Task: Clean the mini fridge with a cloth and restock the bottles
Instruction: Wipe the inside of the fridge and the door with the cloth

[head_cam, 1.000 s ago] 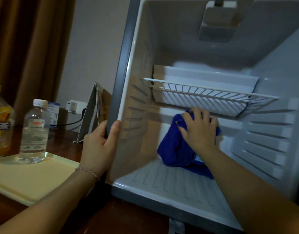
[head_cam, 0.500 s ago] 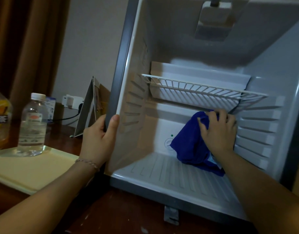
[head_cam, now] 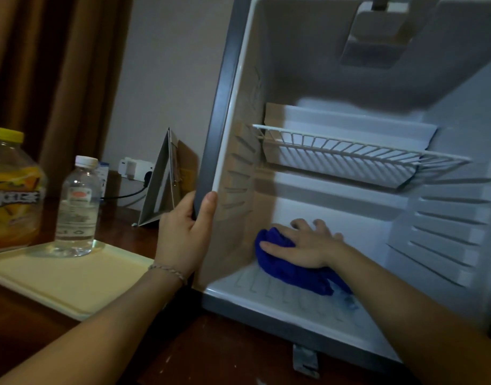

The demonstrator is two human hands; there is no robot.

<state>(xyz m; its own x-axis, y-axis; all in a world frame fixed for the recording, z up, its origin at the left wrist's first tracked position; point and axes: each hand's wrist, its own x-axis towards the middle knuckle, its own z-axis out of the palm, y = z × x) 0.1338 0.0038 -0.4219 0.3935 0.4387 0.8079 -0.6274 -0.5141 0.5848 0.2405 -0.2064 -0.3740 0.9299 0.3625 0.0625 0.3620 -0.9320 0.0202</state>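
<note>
Main risk here imo: the mini fridge (head_cam: 461, 120) sits on a wooden desk (head_cam: 211, 348) and looks tipped, so a hard wipe could shove it if the left hand (head_cam: 183, 232) gripping its left front edge slips. The wire shelf (head_cam: 349, 154) just above could get knocked too. The right hand (head_cam: 305, 245) lies flat, fingers spread, pressing the blue cloth (head_cam: 288, 268) into the lower left back corner. The water bottle (head_cam: 78, 209) and yellow-capped bottle (head_cam: 11, 190) wait by the cream tray (head_cam: 72, 279), well apart from the fridge.
</note>
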